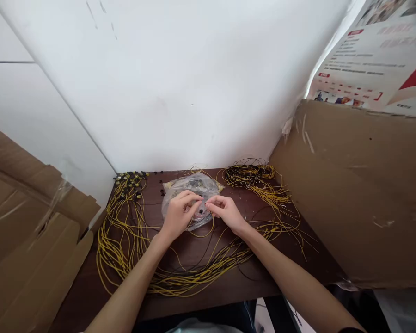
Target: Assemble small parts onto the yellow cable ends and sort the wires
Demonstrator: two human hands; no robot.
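Note:
My left hand [184, 209] and my right hand [225, 210] are close together over a clear plastic bag [194, 182] in the middle of the table. Both hands have thumb and forefinger pinched; what lies between the fingertips is too small to make out. A yellow wire [203, 236] loops below them. Between and just under the fingertips shows a small black piece [201, 211] on the bag. A long bundle of yellow and black wires [194, 284] curves across the table in front of my hands.
Black and yellow connector ends [131, 180] lie at the back left of the brown table [190, 307]. A coiled wire bundle [249, 175] sits at the back right. Cardboard stands left [31, 231] and right [353, 185]; a white wall [194, 92] closes the back.

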